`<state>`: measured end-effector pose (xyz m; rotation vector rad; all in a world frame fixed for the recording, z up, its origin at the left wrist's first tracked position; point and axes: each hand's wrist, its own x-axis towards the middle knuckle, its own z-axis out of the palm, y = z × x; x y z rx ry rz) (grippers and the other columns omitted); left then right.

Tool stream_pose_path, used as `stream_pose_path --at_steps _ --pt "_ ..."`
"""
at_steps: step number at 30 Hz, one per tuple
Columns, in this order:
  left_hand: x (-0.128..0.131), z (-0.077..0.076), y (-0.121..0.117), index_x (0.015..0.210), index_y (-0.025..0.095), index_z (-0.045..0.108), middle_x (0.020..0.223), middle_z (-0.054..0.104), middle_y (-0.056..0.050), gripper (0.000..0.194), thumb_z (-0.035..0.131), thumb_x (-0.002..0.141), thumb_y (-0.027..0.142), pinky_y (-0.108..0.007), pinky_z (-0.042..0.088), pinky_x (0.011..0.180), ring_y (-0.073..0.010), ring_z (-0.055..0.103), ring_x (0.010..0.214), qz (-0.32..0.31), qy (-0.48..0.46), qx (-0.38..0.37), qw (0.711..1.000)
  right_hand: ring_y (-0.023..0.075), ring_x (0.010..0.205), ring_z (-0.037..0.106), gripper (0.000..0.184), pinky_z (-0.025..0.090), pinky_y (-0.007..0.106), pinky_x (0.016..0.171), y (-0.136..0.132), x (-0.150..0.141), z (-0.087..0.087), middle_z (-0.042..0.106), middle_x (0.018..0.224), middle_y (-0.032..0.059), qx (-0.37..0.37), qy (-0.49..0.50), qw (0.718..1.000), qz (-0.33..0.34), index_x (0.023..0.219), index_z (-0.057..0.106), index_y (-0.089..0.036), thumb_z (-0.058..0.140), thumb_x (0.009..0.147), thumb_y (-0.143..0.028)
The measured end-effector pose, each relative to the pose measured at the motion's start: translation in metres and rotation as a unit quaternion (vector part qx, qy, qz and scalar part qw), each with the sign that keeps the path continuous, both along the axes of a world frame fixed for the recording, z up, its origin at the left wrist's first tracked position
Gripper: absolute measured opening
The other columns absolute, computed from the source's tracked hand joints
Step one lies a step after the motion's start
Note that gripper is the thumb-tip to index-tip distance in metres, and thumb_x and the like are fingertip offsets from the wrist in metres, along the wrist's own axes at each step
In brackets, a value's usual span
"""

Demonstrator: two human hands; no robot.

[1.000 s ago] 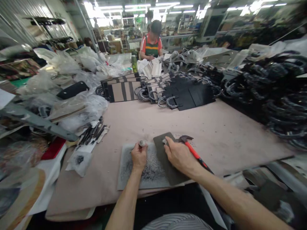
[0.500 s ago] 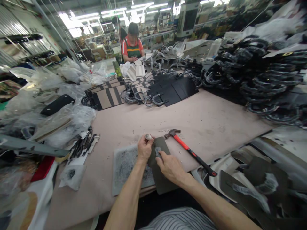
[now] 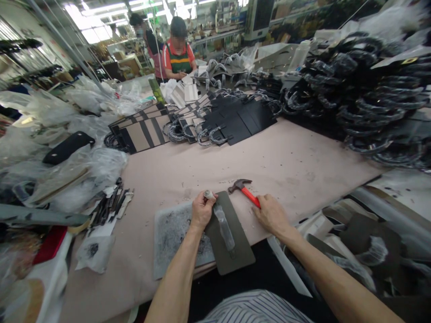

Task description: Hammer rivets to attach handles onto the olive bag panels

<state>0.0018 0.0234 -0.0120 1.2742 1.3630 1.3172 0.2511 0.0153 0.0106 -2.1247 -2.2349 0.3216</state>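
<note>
A dark olive panel point(image 3: 235, 244) with a plastic-wrapped strip point(image 3: 225, 228) along its middle lies at the table's near edge, partly over a grey scarred cutting pad point(image 3: 170, 235). My left hand point(image 3: 201, 211) is closed round a small metal punch point(image 3: 208, 194) standing at the panel's top left corner. My right hand point(image 3: 271, 215) is wrapped round the red handle of a hammer point(image 3: 243, 188), whose dark head rests on the table just right of the panel.
Striped beige and black bag panels point(image 3: 144, 130) and black panels with wrapped handles point(image 3: 235, 119) lie mid-table. Black handles point(image 3: 370, 98) are piled at right, plastic bags point(image 3: 50, 148) and small tools point(image 3: 112, 204) at left. Two people point(image 3: 177, 56) stand at the far end.
My right hand left the strip on the olive panel and moved right to grip the hammer's handle. The left hand stayed on the punch. The view shifted slightly.
</note>
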Motion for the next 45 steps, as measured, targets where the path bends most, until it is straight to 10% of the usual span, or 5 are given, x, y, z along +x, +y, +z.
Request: stream_pose_path --at_steps 11,16,21,29,45 --pt "-0.002 0.008 0.001 0.087 0.021 0.065 0.085 0.073 -0.001 0.010 0.059 0.082 0.014 -0.026 0.050 0.076 -0.0170 0.067 0.081 -0.063 0.125 0.024 0.990 0.0082 0.044 0.039 0.009 0.039 0.022 0.046 0.012 -0.019 0.038 0.045 0.063 -0.0059 -0.340 0.469 0.800 -0.156 0.081 0.041 -0.022 0.044 0.086 -0.028" --pt "0.001 0.006 -0.005 0.091 0.022 0.066 0.087 0.071 -0.001 0.013 0.056 0.085 0.016 -0.027 0.049 0.079 -0.0174 0.066 0.083 -0.057 0.130 0.038 0.989 0.0095 0.045 0.042 0.027 0.036 0.023 0.046 0.000 -0.033 0.086 0.045 0.061 -0.0065 -0.111 0.490 0.863 -0.060 0.083 0.041 -0.023 0.038 0.093 -0.048" --pt "0.001 0.009 -0.005 0.087 0.023 0.068 0.081 0.070 0.000 0.011 0.059 0.082 0.018 -0.026 0.047 0.073 -0.0174 0.063 0.076 -0.050 0.126 0.033 0.990 0.0136 0.050 0.044 0.026 0.023 0.028 0.051 0.000 -0.026 0.106 0.053 0.059 0.0010 0.054 0.132 0.976 0.163 0.082 0.050 -0.020 0.038 0.096 -0.038" --pt "-0.001 0.004 -0.005 0.090 0.022 0.069 0.085 0.071 -0.003 0.012 0.059 0.084 0.018 -0.028 0.047 0.075 -0.0191 0.065 0.079 -0.051 0.166 0.062 0.983 0.0122 0.049 0.042 0.028 0.027 0.027 0.051 0.012 -0.035 0.191 0.050 0.062 -0.0014 0.327 0.271 0.903 0.066 0.089 0.047 -0.023 0.033 0.100 -0.045" --pt "0.002 0.006 -0.007 0.089 0.024 0.068 0.083 0.071 -0.002 0.014 0.059 0.080 0.017 -0.027 0.047 0.075 -0.0190 0.064 0.079 -0.050 0.128 0.033 0.990 0.0159 0.067 0.057 0.035 0.035 0.026 0.061 0.020 -0.004 0.040 0.064 0.076 0.0062 -0.098 0.072 0.984 0.128 0.090 0.058 -0.016 0.030 0.101 -0.034"
